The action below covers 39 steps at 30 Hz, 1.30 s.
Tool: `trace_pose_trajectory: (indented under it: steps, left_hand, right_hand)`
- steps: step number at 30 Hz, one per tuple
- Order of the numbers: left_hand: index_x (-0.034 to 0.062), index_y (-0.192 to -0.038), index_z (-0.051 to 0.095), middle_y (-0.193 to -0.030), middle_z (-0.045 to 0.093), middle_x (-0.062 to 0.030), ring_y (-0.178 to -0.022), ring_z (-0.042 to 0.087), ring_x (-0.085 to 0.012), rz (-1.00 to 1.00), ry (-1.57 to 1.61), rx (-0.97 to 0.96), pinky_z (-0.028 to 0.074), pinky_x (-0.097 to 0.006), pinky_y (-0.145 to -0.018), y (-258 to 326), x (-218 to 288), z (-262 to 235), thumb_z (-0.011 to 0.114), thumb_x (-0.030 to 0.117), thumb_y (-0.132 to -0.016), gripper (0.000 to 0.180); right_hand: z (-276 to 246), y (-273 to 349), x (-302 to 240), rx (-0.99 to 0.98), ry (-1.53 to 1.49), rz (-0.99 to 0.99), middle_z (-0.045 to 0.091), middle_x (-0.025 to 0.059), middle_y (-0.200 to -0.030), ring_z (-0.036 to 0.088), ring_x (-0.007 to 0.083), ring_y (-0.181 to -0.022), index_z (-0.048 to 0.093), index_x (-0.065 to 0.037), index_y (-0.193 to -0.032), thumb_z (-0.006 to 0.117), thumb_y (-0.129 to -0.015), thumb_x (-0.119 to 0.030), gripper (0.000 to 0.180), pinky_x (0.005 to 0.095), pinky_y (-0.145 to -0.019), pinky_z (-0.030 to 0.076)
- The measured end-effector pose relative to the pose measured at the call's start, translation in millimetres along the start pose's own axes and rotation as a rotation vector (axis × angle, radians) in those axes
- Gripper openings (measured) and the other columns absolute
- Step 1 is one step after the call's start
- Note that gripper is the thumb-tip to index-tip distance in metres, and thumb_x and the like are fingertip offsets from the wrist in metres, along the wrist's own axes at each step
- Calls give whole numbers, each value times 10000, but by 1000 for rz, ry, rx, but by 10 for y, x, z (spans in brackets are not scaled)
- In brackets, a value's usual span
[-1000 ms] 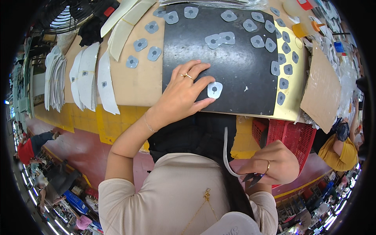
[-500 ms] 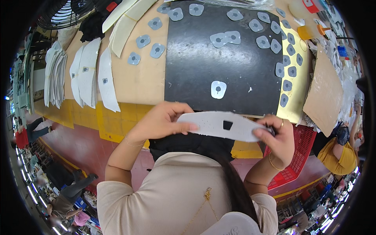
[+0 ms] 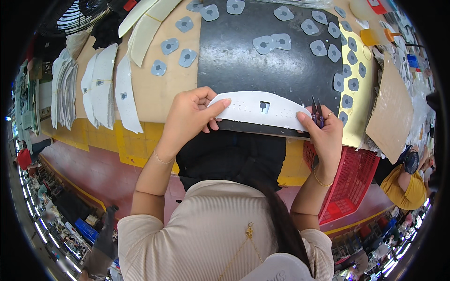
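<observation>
A curved white perforated strip [image 3: 243, 108] with a square cut-out spans between my two hands, low over the front of the black mat [image 3: 262, 70]. My left hand [image 3: 199, 108] pinches its left end between thumb and fingers. The right end is gripped by my right hand [image 3: 323, 129], which also carries a pair of small dark pointed tweezers or snips [image 3: 317, 112]; the exact kind is unclear. Through the cut-out shows a grey patch [image 3: 263, 107] with a dark keyhole-shaped mark. Similar grey patches [image 3: 272, 43] lie on the mat.
White strips [image 3: 99, 89] stand in bundles at the left, near cream curved pieces [image 3: 152, 33]. More patches lie on a yellow sheet [image 3: 358, 112] at the right, beside cardboard [image 3: 391, 107] and a bottle of amber liquid [image 3: 375, 36]. A red basket [image 3: 349, 187] sits below the table edge.
Both hands have moved forward from the table edge, bringing the strip over the mat. Its cut-out now lies around the single patch near the front. The pointed tool has come into clearer view.
</observation>
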<state>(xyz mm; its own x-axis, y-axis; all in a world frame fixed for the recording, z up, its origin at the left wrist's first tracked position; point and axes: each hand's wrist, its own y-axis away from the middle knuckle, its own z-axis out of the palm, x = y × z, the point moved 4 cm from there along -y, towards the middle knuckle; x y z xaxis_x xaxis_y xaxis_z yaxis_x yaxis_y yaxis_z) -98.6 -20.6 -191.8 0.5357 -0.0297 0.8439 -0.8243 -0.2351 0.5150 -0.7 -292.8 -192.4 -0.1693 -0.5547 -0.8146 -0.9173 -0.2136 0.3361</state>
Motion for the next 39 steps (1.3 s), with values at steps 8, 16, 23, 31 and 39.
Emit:
trace_pose_trajectory:
  steps: [8, 16, 23, 31, 39]
  left_hand:
    - [7, -827, 647, -678, 646, -26, -475, 589, -56, -9, -26, 28, 406, -166, -385, -7, 9, 16, 727, 187, -893, 208]
    - [5, -830, 647, -685, 646, -27, -471, 587, -52, -18, -56, 36, 407, -163, -383, -7, 19, 17, 728, 187, -892, 209]
    - [1, -828, 647, -686, 644, -29, -468, 587, -54, -20, -48, 32, 409, -162, -384, -15, 3, 22, 726, 185, -894, 211]
    - [-1, -824, 645, -679, 643, -33, -469, 588, -52, -7, -49, 35, 409, -162, -385, -10, 11, 27, 729, 189, -893, 218]
    - [-1, -818, 643, -665, 640, -29, -460, 584, -51, -7, -66, 45, 413, -161, -385, -13, 10, 30, 728, 190, -892, 222]
  right_hand:
    - [24, 7, -59, 3, 49, 7, 497, -23, -628, 400, 24, -580, 658, 42, -848, 818, -811, -222, 311, 209, -503, 350]
    - [25, 8, -68, 1, 62, 6, 519, -20, -606, 417, 19, -540, 664, 35, -850, 814, -817, -222, 299, 205, -470, 350]
    - [33, 18, -82, -2, 34, 40, 551, -15, -605, 449, 18, -527, 672, 33, -864, 809, -821, -223, 293, 200, -456, 350]
    - [31, 11, -51, 6, 61, 11, 541, -12, -600, 436, 19, -553, 676, 35, -868, 803, -824, -226, 293, 205, -483, 340]
    - [30, 4, -61, 10, 108, 6, 529, 0, -599, 428, 24, -551, 672, 45, -867, 809, -815, -230, 311, 213, -486, 344]
